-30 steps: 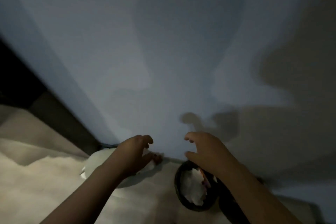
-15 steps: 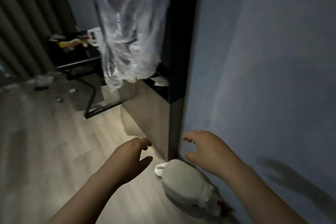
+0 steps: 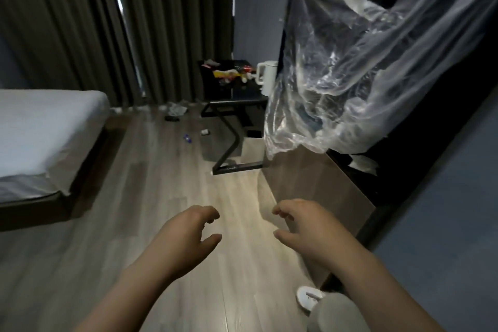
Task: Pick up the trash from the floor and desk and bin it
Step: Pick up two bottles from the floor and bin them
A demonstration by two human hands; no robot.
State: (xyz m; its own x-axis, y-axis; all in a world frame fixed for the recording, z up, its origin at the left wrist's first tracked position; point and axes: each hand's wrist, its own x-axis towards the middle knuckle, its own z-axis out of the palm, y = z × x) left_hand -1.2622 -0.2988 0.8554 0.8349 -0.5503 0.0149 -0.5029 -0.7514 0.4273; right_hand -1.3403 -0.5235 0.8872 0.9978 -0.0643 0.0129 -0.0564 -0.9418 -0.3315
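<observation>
Pale wood-look floor planks lie under both hands. The left hand and the right hand hover side by side, apart from each other, fingers loosely curled and holding nothing. Just beside the right forearm, at the near edge of the floor, sit a white slipper-like object and a pale grey rounded shape too blurred to name. Further out, the trash looks untouched. A small white crumpled scrap and a small blue piece lie on the floor near the foot of the black metal-legged desk. A flat dark item and crumpled clear wrappers lie along the floor's far edge, beneath the dark pleated curtains. On the desk's top, a heap of yellow and red wrappers sits beside a white electric kettle at its right-hand edge. No bin can be clearly made out. By this showing, floor and desk litter alike is yet to be gathered, so most of the task appears left.
</observation>
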